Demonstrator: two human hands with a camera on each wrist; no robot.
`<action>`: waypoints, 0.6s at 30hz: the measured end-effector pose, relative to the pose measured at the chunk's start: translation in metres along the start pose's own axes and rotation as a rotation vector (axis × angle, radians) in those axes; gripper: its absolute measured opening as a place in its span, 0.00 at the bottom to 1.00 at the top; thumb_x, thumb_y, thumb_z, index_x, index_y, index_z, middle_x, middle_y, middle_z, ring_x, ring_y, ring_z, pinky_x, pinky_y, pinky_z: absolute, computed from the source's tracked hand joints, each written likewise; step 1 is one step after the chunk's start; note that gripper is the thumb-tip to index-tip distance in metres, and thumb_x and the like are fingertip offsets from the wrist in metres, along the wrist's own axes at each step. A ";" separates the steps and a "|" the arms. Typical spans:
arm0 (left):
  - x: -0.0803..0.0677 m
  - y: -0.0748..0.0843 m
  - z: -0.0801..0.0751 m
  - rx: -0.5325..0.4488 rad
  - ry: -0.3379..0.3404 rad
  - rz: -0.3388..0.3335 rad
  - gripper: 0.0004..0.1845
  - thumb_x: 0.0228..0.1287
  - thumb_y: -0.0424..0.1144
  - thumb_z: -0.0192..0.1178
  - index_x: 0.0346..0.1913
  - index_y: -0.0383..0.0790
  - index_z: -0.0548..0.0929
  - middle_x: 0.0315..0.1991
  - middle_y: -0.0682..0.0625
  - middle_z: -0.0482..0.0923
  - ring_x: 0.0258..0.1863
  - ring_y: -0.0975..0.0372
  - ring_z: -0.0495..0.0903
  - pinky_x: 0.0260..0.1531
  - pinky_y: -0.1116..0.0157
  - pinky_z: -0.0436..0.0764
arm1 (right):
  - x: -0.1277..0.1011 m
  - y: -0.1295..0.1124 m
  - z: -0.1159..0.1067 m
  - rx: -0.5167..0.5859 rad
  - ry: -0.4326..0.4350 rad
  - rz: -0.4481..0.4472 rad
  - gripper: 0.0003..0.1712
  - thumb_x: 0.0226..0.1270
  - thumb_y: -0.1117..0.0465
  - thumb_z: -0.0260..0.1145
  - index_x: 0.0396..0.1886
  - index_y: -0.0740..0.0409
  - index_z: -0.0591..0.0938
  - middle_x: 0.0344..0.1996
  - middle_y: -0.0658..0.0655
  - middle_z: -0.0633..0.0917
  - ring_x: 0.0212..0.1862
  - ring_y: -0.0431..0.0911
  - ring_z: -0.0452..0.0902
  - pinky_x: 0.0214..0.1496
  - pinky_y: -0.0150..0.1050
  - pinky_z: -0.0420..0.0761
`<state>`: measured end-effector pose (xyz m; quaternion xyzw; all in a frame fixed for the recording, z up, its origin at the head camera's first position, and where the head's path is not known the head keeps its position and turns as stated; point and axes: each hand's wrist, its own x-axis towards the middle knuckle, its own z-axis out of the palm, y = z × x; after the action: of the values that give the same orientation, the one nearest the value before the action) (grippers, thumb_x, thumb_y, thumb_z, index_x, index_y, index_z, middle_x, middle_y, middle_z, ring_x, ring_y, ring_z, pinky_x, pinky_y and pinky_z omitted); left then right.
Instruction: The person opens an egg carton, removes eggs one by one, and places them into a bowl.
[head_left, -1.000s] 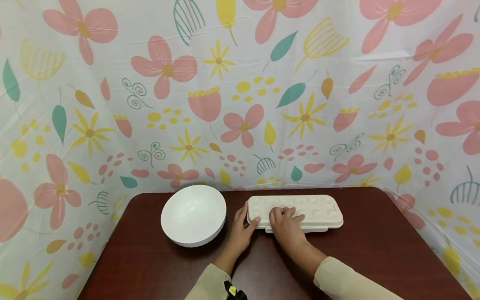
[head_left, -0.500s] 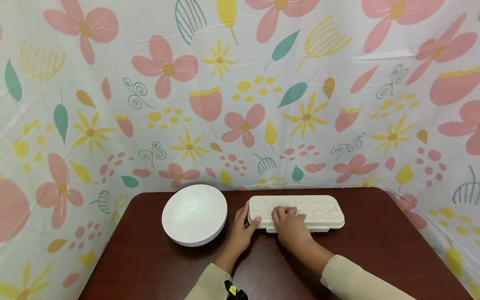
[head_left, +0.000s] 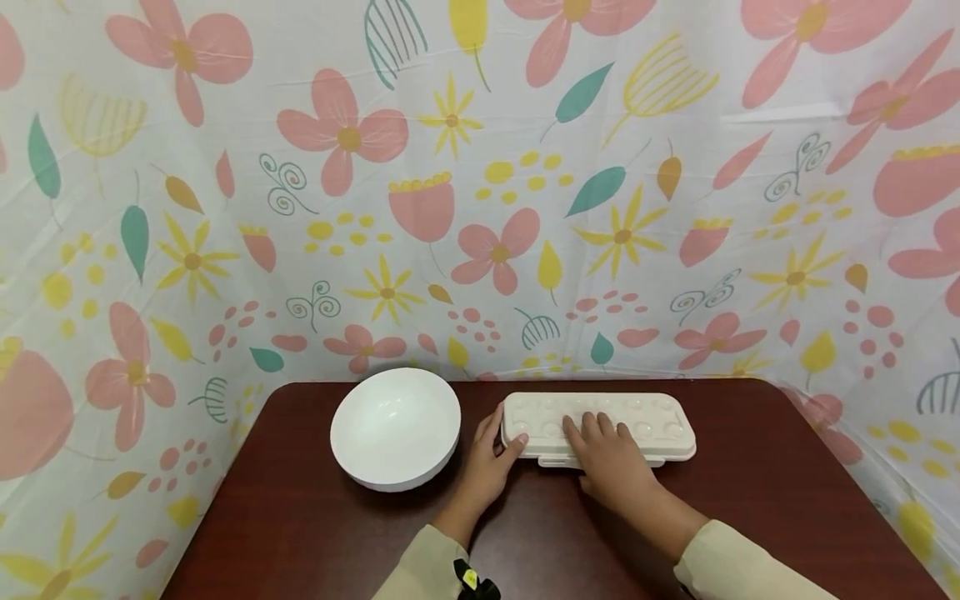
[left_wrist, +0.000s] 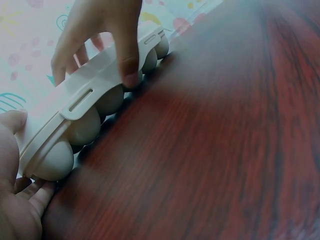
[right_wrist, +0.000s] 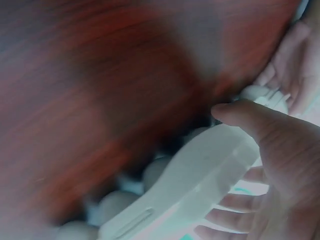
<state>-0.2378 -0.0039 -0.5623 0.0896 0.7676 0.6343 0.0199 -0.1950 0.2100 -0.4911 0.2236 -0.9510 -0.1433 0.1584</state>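
A cream plastic egg box (head_left: 660,427) with a dimpled lid lies lengthwise at the back of the table. Its front latches (left_wrist: 80,104) and rounded egg cups (left_wrist: 56,162) show in the left wrist view. My left hand (head_left: 483,467) holds the box's left end, thumb over the lid's corner and fingers around the end and underneath. Across the middle of the lid, my right hand (head_left: 617,468) rests with fingers spread and fairly straight. The right thumb (left_wrist: 128,65) reaches down over the front edge. What the box contains is hidden by the lid.
A large white bowl (head_left: 397,429) stands left of the egg box, near my left hand. The dark red-brown table (head_left: 315,533) has its back edge against a floral cloth (head_left: 480,183).
My right hand has shifted to the right along the lid, and its fingers have straightened and spread. The left hand keeps its hold. The head view has turned slightly left.
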 end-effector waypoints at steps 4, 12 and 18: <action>-0.001 0.000 -0.002 -0.002 -0.002 -0.004 0.44 0.70 0.57 0.61 0.81 0.50 0.54 0.78 0.45 0.56 0.76 0.52 0.60 0.70 0.50 0.71 | -0.008 0.010 0.007 -0.008 0.053 -0.026 0.49 0.43 0.53 0.81 0.68 0.58 0.73 0.57 0.67 0.77 0.59 0.62 0.77 0.53 0.60 0.81; -0.001 -0.001 -0.002 -0.005 -0.014 0.006 0.44 0.70 0.58 0.60 0.81 0.51 0.53 0.78 0.48 0.56 0.76 0.54 0.60 0.70 0.49 0.71 | -0.022 0.025 0.018 0.019 0.052 0.016 0.45 0.54 0.65 0.75 0.74 0.55 0.69 0.65 0.69 0.73 0.64 0.63 0.74 0.51 0.63 0.80; -0.001 -0.001 -0.002 0.003 -0.013 -0.001 0.44 0.69 0.59 0.60 0.81 0.52 0.53 0.78 0.49 0.56 0.76 0.54 0.60 0.69 0.50 0.71 | -0.027 0.036 0.019 -0.028 0.027 0.039 0.43 0.57 0.73 0.72 0.73 0.55 0.69 0.65 0.70 0.73 0.65 0.65 0.73 0.51 0.66 0.80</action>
<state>-0.2373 -0.0063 -0.5632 0.0934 0.7685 0.6324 0.0249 -0.1926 0.2575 -0.5028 0.2046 -0.9508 -0.1504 0.1772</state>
